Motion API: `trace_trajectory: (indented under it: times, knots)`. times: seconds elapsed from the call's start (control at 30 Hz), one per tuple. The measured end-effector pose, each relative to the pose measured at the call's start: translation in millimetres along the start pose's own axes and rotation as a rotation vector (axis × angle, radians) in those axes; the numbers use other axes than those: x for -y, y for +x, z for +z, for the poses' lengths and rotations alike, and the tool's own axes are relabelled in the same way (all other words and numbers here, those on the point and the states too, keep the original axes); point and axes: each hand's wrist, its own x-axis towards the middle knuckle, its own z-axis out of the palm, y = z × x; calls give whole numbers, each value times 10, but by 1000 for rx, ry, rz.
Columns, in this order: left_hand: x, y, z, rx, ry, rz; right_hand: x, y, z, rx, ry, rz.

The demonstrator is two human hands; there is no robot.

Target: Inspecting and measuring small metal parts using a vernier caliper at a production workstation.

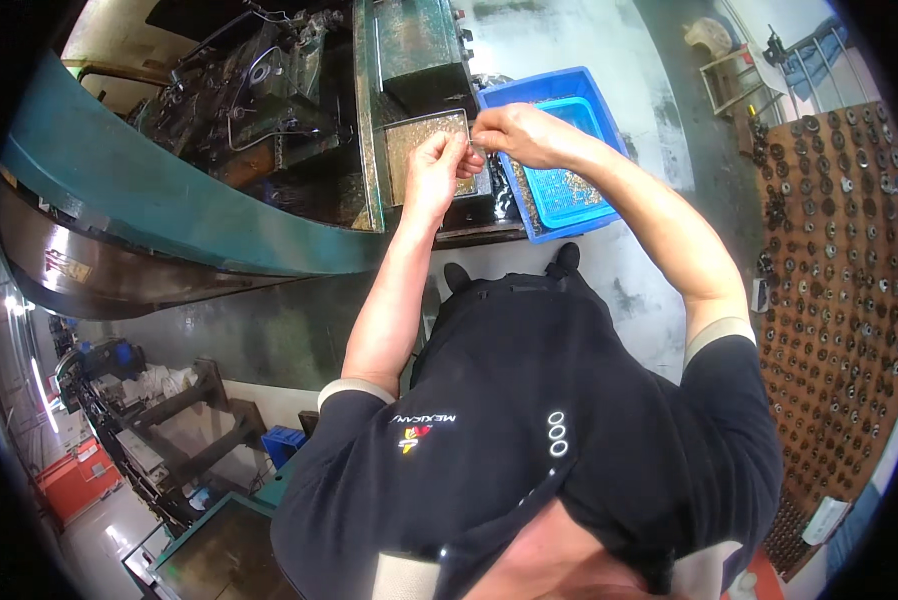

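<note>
Both my hands meet over the inner edge of a shallow metal tray [399,148] of small tan or brass-coloured bits. My left hand [435,170] is closed, thumb and fingers pinched together. My right hand [525,136] comes in from the right, its fingers pinched close to the left fingertips. Whatever sits between the fingertips is too small to make out. Beneath my right wrist stands a blue plastic crate [611,110]. Inside it lies a lighter blue perforated basket [549,190] with a scatter of small yellowish pieces.
A green machine [169,190] with an oily, dark interior of rods and pipes [269,75] borders the tray on the left. At the right, a brown board [819,270] carries rows of round dark metal parts. Another machine [139,430] and a red cabinet [79,480] stand at lower left.
</note>
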Motion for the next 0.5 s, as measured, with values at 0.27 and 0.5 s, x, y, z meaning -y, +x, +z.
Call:
trace_trajectory:
  times: [0.27, 0.5]
  knots:
    - [120, -95, 2, 13, -19, -41, 9, -53, 101, 49, 4, 17]
    - [195, -206, 1, -5, -68, -56, 86, -103, 188, 40, 14, 52]
